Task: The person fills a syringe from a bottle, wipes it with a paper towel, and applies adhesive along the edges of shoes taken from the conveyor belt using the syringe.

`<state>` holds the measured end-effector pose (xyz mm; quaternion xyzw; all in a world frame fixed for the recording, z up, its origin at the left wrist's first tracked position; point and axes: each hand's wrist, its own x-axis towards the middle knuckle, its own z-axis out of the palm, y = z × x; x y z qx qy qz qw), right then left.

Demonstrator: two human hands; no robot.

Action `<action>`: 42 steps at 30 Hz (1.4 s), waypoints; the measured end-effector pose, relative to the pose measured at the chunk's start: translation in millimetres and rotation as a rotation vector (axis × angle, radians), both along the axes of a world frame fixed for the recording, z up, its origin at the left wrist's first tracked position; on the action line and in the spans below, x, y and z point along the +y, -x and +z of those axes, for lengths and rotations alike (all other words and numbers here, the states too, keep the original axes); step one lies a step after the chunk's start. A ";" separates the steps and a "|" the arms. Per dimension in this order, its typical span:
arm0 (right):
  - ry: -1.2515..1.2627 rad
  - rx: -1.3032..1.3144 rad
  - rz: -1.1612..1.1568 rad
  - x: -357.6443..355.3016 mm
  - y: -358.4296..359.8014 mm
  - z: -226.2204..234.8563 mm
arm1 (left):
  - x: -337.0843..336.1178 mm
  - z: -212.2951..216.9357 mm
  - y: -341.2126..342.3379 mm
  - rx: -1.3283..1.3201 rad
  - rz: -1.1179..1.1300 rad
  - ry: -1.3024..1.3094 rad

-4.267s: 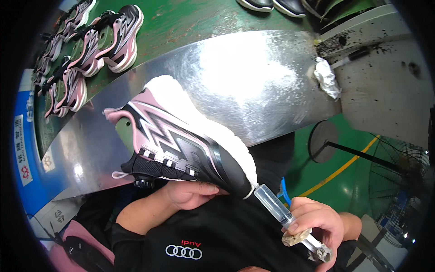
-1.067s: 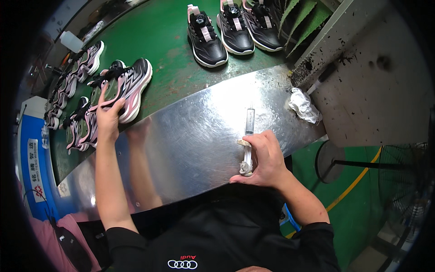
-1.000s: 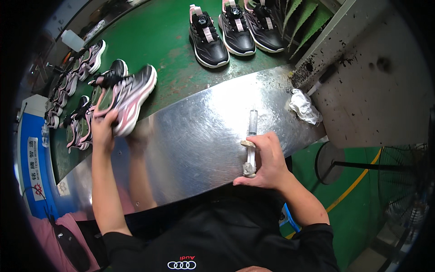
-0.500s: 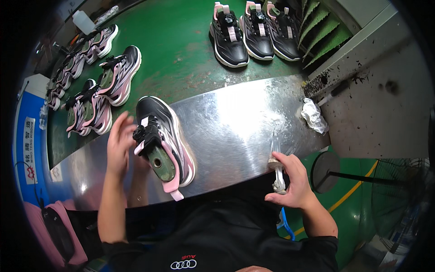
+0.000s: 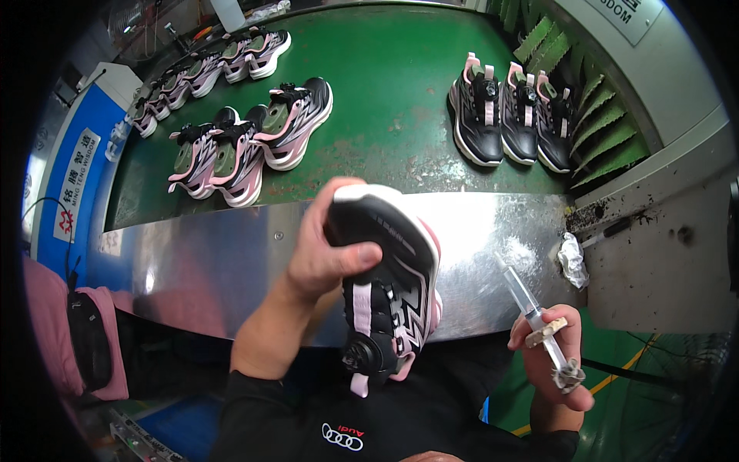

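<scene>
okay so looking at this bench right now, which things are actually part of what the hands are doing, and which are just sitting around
In hand:
- black and pink sneaker, gripped at the toe by the left hand
- syringe, held in the right hand

Lying about:
- three black sneakers on the green belt
- pink and grey sneakers further left
- crumpled rag at the end of the metal bench

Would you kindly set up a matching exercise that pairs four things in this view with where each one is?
Things:
1. black and pink sneaker
2. syringe
3. crumpled white rag
4. three black sneakers

Places:
A. on the right end of the shiny metal table
B. side by side on the green belt
C. in the left hand
D. in the right hand

Pairs: 1-C, 2-D, 3-A, 4-B
</scene>
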<state>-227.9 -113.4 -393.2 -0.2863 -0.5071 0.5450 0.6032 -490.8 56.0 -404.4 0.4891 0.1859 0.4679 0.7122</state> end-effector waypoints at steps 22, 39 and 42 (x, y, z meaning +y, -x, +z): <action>0.112 0.341 0.291 43.6 61.0 40.7 | -16.8 -12.7 10.0 -0.054 -0.181 -0.250; -0.027 0.264 0.263 42.3 53.6 32.6 | -17.5 -16.4 10.5 -0.052 -0.117 -0.125; -0.025 0.273 0.258 39.3 48.4 24.8 | -14.4 -17.1 11.8 -0.039 -0.107 -0.093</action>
